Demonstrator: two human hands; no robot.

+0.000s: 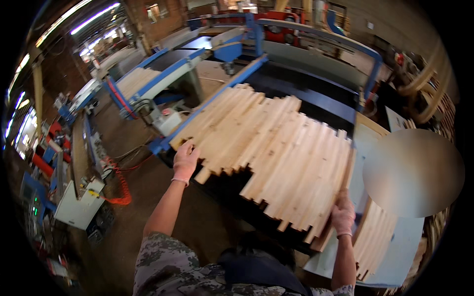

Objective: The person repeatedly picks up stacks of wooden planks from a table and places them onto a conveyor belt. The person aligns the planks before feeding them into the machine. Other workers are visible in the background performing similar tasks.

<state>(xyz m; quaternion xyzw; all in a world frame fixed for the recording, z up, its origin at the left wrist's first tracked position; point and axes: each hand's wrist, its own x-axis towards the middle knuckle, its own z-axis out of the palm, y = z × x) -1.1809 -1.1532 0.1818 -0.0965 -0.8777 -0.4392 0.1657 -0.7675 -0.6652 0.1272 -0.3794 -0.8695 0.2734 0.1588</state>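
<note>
Many pale wooden strips point(276, 143) lie side by side on a dark machine bed point(224, 190) with blue rails, their ends uneven. My left hand point(186, 160), in a thin pinkish glove, is closed at the near end of the leftmost strip. On the opposite side, my right hand point(342, 214), gloved the same way, is closed on the outer strip point(327, 232) along the right edge. Both hands' fingertips are partly hidden. Between my hands, the near ends of the strips form a stepped, jagged line.
More strips point(377, 237) rest on a pale blue table point(405, 256) at right, beside a blurred oval patch. A blue frame point(316, 30) spans the bed's far end. Another blue-railed machine point(158, 71) stands at far left. An orange coiled hose point(123, 190) hangs near the left-hand equipment.
</note>
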